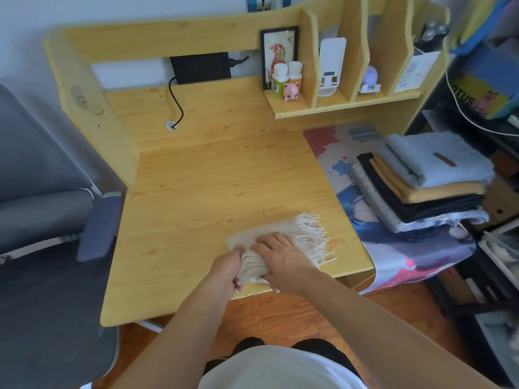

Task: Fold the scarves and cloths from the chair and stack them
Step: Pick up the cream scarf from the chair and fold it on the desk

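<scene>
Left hand (pixel 228 272) grips the folded end of the cream fringed woven scarf (pixel 283 245) at the wooden desk's (pixel 196 192) front edge; right hand (pixel 280 255) presses flat on top. Soft, light, limp: lift under the folds.

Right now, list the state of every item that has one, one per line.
Cream scarf: folded, fringe fanned right.
Left hand: grips the scarf's near edge.
Right hand: pressing flat on top.
Stack of cloths: folded, piled on the mat.
Chair: seat bare.

Soft even daylight, faint shadows; wide-angle bending at edges, slight blur throughout
</scene>
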The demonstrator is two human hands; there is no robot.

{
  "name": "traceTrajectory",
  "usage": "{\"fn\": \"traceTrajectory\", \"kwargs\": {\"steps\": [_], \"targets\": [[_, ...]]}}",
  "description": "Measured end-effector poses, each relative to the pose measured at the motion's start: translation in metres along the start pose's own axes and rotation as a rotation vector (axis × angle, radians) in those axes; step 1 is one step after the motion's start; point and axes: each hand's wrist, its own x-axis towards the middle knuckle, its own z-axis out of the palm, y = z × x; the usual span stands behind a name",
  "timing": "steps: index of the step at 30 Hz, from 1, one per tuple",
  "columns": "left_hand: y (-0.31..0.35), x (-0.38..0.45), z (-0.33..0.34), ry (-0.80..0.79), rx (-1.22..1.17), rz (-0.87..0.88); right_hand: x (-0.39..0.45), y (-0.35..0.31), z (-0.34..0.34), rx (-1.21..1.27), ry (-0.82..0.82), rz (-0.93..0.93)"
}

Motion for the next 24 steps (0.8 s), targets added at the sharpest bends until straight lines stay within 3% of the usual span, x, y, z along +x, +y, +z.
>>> {"fn": "traceTrajectory", "kwargs": {"steps": [4, 10, 15, 17, 24], "targets": [[0.002, 0.005, -0.016, 0.022, 0.047, -0.007, -0.006, 0.016, -0.005, 0.022, -0.054, 0.016], [-0.005, 0.001, -0.013, 0.015, 0.141, 0.049, -0.014, 0.042, -0.015, -0.203, -0.155, 0.089], [-0.019, 0.004, -0.001, 0.040, 0.018, 0.054, -0.014, 0.032, 0.010, -0.348, -0.086, 0.144], [-0.022, 0.003, -0.002, 0.041, 0.117, 0.120, -0.021, 0.027, 0.014, -0.336, -0.101, 0.221], [-0.028, -0.012, -0.005, 0.086, 0.201, 0.245, -0.083, 0.007, 0.020, -0.405, -0.309, 0.214]]}}
